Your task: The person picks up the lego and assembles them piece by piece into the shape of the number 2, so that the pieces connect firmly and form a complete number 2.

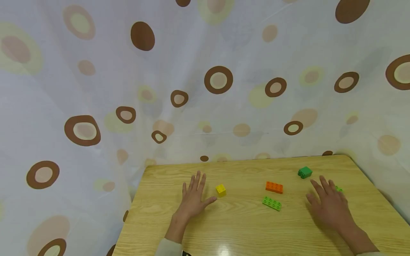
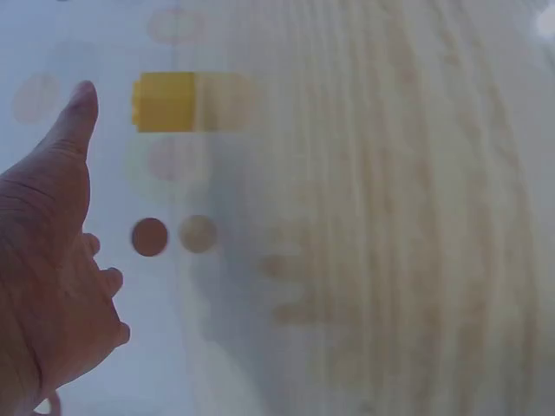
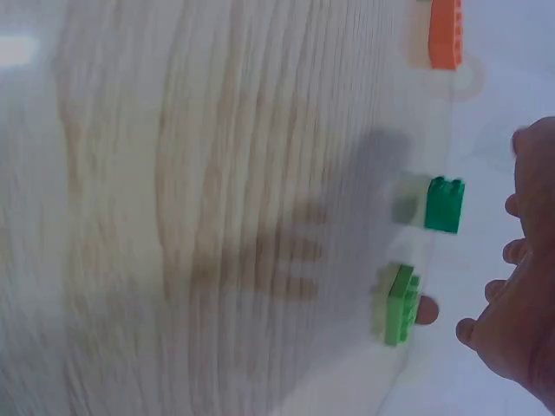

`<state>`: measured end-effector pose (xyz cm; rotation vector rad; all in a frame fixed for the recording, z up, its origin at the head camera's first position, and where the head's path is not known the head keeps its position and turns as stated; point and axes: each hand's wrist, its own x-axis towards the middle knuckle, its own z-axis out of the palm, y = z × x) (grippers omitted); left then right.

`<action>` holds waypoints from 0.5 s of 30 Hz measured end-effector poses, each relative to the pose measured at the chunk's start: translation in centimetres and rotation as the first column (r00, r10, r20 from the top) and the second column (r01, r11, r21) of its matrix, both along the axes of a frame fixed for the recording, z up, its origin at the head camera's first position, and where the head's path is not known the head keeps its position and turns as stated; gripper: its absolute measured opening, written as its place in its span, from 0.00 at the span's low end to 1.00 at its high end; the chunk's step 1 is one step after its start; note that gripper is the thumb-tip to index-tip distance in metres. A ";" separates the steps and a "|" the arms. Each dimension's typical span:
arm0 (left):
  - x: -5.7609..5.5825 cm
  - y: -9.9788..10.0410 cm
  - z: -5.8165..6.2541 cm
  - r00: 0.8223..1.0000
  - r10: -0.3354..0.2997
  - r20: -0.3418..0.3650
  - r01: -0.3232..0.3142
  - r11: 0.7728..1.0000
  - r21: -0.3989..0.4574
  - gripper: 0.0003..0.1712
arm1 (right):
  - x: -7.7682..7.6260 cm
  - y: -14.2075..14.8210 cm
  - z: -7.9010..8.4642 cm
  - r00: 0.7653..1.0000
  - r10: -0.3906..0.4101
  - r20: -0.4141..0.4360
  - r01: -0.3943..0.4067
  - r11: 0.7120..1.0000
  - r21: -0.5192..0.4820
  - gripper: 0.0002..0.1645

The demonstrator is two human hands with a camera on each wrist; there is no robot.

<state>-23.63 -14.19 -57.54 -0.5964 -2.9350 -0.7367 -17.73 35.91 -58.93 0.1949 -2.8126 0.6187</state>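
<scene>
My left hand (image 1: 193, 200) is over the left part of the table with its fingers spread, holding nothing. Just right of its thumb sits a small yellow block (image 1: 221, 190), also seen as a yellow block (image 2: 165, 102) in the left wrist view. On the right side, my right hand (image 1: 330, 206) hovers with fingers spread and nothing in them. Beyond its fingertips a dark green block (image 1: 305, 172) lies on its side. A light green block (image 3: 401, 305) is partly hidden behind that hand in the head view. Between the hands lie an orange brick (image 1: 274, 187) and a lime green brick (image 1: 272, 203).
The wooden table (image 1: 243, 227) has rounded far corners. A white curtain (image 1: 192, 117) with brown and beige circles hangs behind it and along both sides. Light glares off the table near its front edge.
</scene>
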 end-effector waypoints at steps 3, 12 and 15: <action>0.0 -0.4 -0.7 0.998 0.019 0.066 -0.020 1.000 0.022 0.58 | -0.5 1.7 -0.7 0.999 0.013 -0.035 -0.012 1.000 0.016 0.30; 0.4 -2.0 -3.2 0.986 0.034 0.163 -0.031 0.999 -0.020 0.55 | -1.3 4.8 -1.8 0.999 0.043 -0.007 -0.042 0.996 0.080 0.35; 0.3 -2.0 -3.3 0.986 0.024 0.164 -0.023 1.000 -0.011 0.54 | -1.4 5.3 -2.2 0.999 0.032 -0.042 -0.027 0.994 0.104 0.28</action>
